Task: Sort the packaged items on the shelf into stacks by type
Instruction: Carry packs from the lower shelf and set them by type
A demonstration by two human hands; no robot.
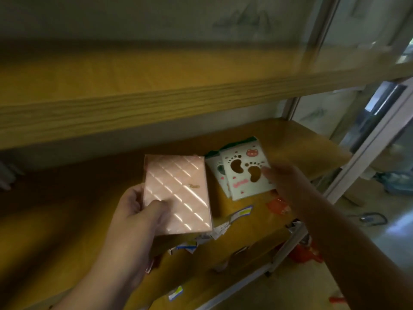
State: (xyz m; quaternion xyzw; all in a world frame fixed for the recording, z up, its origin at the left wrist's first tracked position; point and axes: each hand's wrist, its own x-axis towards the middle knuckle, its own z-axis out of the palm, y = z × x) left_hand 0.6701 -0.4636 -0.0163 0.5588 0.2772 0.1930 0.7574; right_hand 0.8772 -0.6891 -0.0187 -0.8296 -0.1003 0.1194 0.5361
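A pink quilted-pattern box (178, 193) is held above the wooden shelf (297, 139) by my left hand (138, 211), thumb on its front face. To its right lie white packets with footprint cut-outs (243, 173), two or three overlapping, with a green-edged one beneath. My right hand (283, 180) reaches to them, its blurred fingertips at the top packet's right edge. I cannot tell whether it grips the packet.
Small loose packets and tags (223, 227) with blue and yellow marks lie on the shelf below the box. A red wrapper (278, 205) sits by my right wrist. An upper shelf board (134, 113) overhangs. A white metal upright (366, 148) bounds the right side.
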